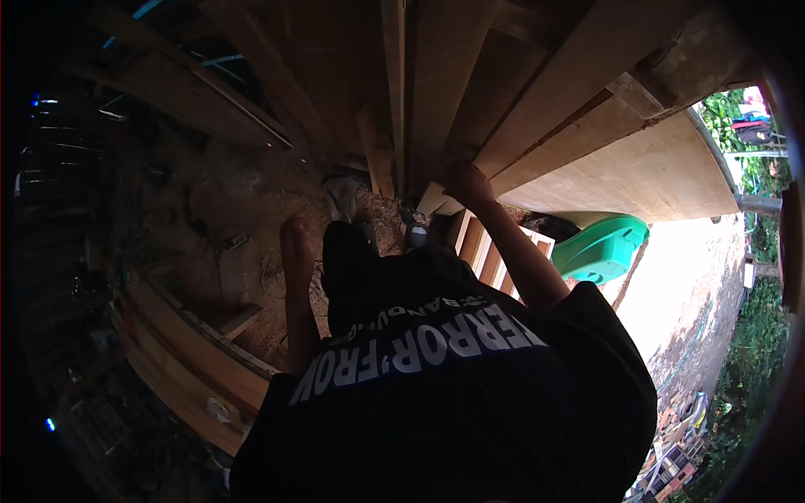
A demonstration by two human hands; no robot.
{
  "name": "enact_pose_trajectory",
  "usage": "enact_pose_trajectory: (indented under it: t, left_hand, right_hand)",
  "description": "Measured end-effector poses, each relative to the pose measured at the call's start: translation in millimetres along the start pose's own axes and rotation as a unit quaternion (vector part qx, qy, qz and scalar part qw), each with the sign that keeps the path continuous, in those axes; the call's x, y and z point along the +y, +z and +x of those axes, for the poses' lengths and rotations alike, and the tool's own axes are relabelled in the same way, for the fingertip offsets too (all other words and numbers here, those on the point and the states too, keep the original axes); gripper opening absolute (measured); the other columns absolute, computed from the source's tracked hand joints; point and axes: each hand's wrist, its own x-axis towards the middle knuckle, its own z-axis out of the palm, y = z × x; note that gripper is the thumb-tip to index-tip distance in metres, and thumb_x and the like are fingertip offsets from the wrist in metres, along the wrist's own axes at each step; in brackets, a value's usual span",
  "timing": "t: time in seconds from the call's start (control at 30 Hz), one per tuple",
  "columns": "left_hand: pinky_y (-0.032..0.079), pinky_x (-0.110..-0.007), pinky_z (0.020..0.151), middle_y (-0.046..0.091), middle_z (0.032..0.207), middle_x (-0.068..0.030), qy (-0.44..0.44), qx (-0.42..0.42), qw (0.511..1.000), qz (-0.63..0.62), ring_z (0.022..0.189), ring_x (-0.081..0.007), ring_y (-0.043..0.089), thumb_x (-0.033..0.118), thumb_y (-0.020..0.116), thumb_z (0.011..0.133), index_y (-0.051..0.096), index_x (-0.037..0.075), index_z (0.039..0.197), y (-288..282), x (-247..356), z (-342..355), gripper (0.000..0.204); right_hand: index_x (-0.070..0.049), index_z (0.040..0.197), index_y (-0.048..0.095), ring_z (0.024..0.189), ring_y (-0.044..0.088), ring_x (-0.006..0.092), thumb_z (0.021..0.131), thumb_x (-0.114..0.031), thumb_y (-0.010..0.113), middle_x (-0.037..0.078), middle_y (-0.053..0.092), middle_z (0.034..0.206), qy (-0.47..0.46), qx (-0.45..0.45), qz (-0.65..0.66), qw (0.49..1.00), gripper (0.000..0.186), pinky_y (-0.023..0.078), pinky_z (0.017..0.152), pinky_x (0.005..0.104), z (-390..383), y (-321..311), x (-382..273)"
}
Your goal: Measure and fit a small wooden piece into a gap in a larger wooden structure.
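My right hand [470,186] is at the lower end of a long wooden board [545,113], its fingers curled over the edge in deep shadow. Below that hand the board's pale end [432,199] sticks out. My left hand [298,235] hangs low over the dirt floor, apart from the boards. It looks loosely closed, and I see nothing in it. Several more boards [432,75] stand upright side by side in front of me.
A wide pale panel [629,168] leans at the right, above a green plastic object [605,249]. Slatted wood [482,251] lies under my right forearm. At the left, long planks [197,352] rest beside the dirt floor [260,189]. Bright ground [688,302] stretches outside.
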Motion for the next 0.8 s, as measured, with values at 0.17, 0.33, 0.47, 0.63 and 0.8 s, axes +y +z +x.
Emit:
enact_pose_trajectory:
  t: [0.17, 0.33, 0.47, 0.63, 0.8]
  left_hand:
    - [0.047, -0.039, 0.098, 0.061, 0.119, -0.0132, -0.075, 0.056, 0.995, -0.041, 0.108, -0.0241, 0.061, 0.038, 0.041, 0.111, 0.060, 0.000, 0.125, -0.1, 17.1, -6.1, 0.045]
    - [0.050, -0.037, 0.095, 0.062, 0.118, -0.0116, -0.063, 0.055, 0.993, -0.088, 0.106, -0.0211, 0.063, 0.035, 0.043, 0.111, 0.058, 0.001, 0.130, 1.4, 19.7, -0.4, 0.042]
    - [0.050, -0.036, 0.094, 0.063, 0.119, -0.0108, -0.065, 0.027, 0.991, -0.118, 0.107, -0.0205, 0.063, 0.031, 0.045, 0.110, 0.060, 0.002, 0.126, 0.2, 12.7, 18.2, 0.036]
    - [0.049, -0.034, 0.095, 0.063, 0.120, -0.0059, -0.055, -0.038, 0.988, -0.136, 0.109, -0.0186, 0.063, 0.036, 0.047, 0.110, 0.059, 0.005, 0.131, 4.4, 3.4, 46.6, 0.040]
    - [0.050, -0.034, 0.096, 0.062, 0.129, -0.0087, -0.062, -0.062, 0.984, -0.158, 0.110, -0.0186, 0.063, 0.027, 0.048, 0.110, 0.060, 0.004, 0.123, 6.6, -2.0, 61.7, 0.029]
  right_hand:
    - [-0.018, 0.130, 0.065, 0.118, 0.059, 0.0307, 0.074, -0.028, 0.085, 0.009, 0.061, 0.130, -0.084, -0.022, -0.028, 0.996, 0.061, 0.053, 0.101, 0.0404, -8.1, -5.4, -19.8]
    - [-0.021, 0.132, 0.065, 0.114, 0.061, 0.0313, 0.075, -0.025, 0.084, 0.008, 0.062, 0.126, -0.032, -0.013, 0.023, 0.999, 0.060, 0.055, 0.097, 0.0406, -16.3, -28.8, -28.8]
    - [-0.018, 0.127, 0.067, 0.111, 0.061, 0.0332, 0.073, -0.016, 0.084, 0.008, 0.061, 0.126, -0.033, 0.005, 0.045, 0.998, 0.056, 0.056, 0.094, 0.0422, -18.2, -29.5, -23.8]
    - [-0.020, 0.123, 0.068, 0.110, 0.063, 0.0370, 0.073, -0.010, 0.080, 0.014, 0.058, 0.116, 0.094, 0.056, 0.088, 0.990, 0.053, 0.056, 0.093, 0.0478, -20.9, -2.3, -20.2]
    - [-0.019, 0.123, 0.068, 0.112, 0.063, 0.0380, 0.074, -0.007, 0.078, 0.015, 0.058, 0.117, 0.051, 0.052, 0.078, 0.994, 0.051, 0.055, 0.094, 0.0481, -15.0, -5.0, -16.7]
